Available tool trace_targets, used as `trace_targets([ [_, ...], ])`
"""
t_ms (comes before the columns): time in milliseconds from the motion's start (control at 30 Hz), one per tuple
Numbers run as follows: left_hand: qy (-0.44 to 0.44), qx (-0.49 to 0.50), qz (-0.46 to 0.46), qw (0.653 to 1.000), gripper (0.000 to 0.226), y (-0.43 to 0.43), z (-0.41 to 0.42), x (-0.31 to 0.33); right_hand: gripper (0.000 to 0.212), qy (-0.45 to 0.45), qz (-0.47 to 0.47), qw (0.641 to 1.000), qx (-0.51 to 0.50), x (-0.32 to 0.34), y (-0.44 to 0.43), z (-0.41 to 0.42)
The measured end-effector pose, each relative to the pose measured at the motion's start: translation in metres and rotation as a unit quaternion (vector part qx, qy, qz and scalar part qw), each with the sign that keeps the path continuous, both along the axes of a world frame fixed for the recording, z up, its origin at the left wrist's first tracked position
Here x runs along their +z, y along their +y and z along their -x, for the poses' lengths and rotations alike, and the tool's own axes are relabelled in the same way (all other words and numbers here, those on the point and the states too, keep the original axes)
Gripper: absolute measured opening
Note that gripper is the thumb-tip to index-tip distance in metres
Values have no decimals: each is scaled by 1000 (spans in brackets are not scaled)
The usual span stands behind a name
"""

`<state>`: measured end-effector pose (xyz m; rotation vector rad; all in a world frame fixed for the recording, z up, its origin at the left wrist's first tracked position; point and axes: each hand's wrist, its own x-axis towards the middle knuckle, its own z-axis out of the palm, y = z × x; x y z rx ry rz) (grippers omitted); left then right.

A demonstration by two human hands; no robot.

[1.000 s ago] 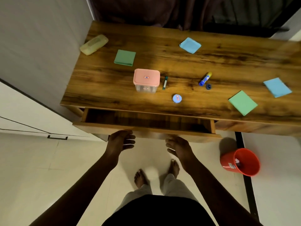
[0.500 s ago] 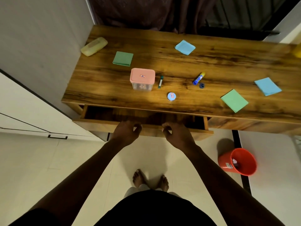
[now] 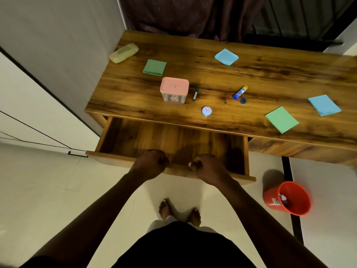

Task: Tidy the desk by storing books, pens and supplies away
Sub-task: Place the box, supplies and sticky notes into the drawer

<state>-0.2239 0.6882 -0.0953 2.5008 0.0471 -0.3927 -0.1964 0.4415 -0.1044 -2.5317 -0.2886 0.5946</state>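
Note:
The wooden desk has its drawer pulled well out, and the drawer's inside is bare. My left hand and my right hand both grip the drawer's front edge with curled fingers. On the desk stand a clear box with a pink lid, a green pen, a small round blue tin, a blue and yellow glue stick with its cap beside it, two green books, two blue books and a yellowish pencil case.
A red bucket stands on the floor at the right, below the desk. A grey wall and white cabinet doors close off the left. Dark curtains hang behind the desk. My bare feet stand in front of the drawer.
Both hands went from open below the drawer front to gripping it. The drawer has slid far out towards me.

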Motion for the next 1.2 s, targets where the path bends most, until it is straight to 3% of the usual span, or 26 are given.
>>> trace_targets([
  [67, 19, -10, -13, 1000, 32, 1, 10, 2, 35, 17, 1, 1000, 8, -1, 1, 6],
  [200, 50, -38, -51, 997, 23, 4, 26, -4, 48, 47, 11, 998, 26, -2, 3, 19],
  [433, 137, -75, -86, 984, 54, 11, 46, -12, 53, 127, 6, 988, 90, -8, 3, 36],
  [567, 191, -26, -106, 976, 39, 5, 47, -9, 51, 156, 14, 981, 112, -4, 4, 37],
  [767, 222, -49, -133, 965, 34, 1, 46, 1, 53, 181, 22, 976, 121, -1, 5, 42],
  [833, 244, -87, -111, 960, 28, 4, 46, 2, 52, 207, 17, 970, 123, -3, 5, 42],
  [933, 305, -67, 27, 950, 30, 8, 45, 8, 45, 248, -19, 962, 116, -6, 2, 34],
  [1000, 275, -33, 73, 958, 33, 10, 37, 9, 34, 244, -53, 963, 100, 0, 1, 22],
  [1067, 204, -14, 56, 977, 33, 11, 25, 12, 22, 232, -108, 965, 51, 8, 4, 6],
  [1200, 75, 92, 95, 988, 12, 13, -8, 33, 19, 171, -185, 965, -75, 22, 16, -35],
])
